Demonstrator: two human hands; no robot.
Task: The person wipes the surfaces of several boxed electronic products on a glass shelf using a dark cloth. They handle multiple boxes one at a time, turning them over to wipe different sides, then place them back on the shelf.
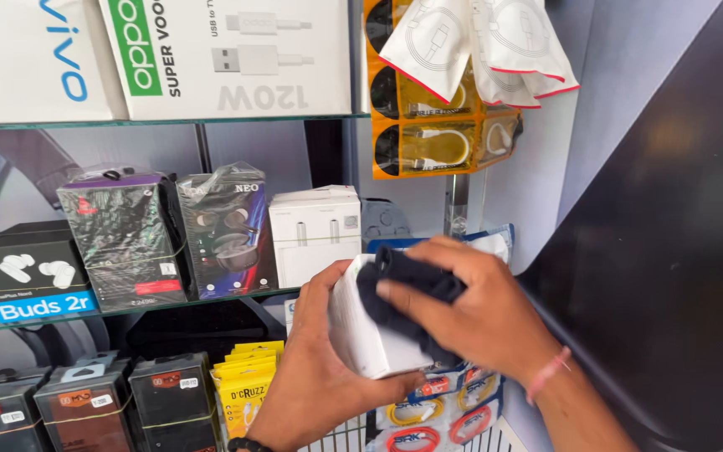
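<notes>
My left hand [315, 368] grips a small white box [361, 335] from below and from the left side. My right hand [483, 314] presses a dark cloth [403, 293] against the top and front of that box. A pink band sits on my right wrist and a dark one on my left. Both hands are in front of the middle glass shelf [127, 311], to the right of another white box [315, 230] that stands on it.
Glass shelves hold boxed earbuds [31, 276], plastic-wrapped boxes [123, 234] and large white boxes [228, 54] on top. Yellow packets [244, 389] and black boxes [94, 406] stand below. Cable packets [441, 125] hang on the right; a dark panel [671, 251] fills the far right.
</notes>
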